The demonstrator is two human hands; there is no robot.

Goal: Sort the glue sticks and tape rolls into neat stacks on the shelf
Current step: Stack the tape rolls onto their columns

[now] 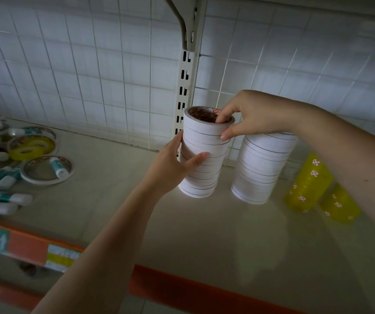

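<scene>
A white tape stack is being squared: left hand wraps its side, right hand pinches the top roll. Next, alignment beneath the fingers is probably needed.

This is looking like a shop aisle: a cream metal shelf is carrying an orange price rail with paper labels, a slotted upright and wire grid backing are standing behind, and tape rolls and glue sticks are lying out as stock.

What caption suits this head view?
Both hands steady a white tape stack beside another on the shelf.
</scene>
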